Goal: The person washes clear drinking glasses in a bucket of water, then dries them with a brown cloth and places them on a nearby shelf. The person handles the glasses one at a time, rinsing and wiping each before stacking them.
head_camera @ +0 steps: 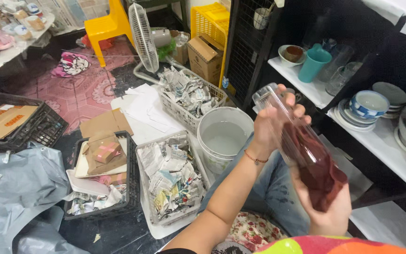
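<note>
My left hand [271,123] grips the upper part of a tall clear glass [278,106], held tilted with its mouth up and to the left. My right hand [331,209] holds a dark red cloth [318,167] wrapped around the lower part of the glass. Both hands are raised above my lap, in front of a dark shelf unit.
A white bucket [222,123] stands below my left hand. Baskets of crumpled newspaper [170,181] [189,91] lie left of it. The white shelf [386,141] on the right carries bowls, plates, glasses and a teal cup [313,63]. A fan [143,37] and a grey plastic sheet [15,193] are further left.
</note>
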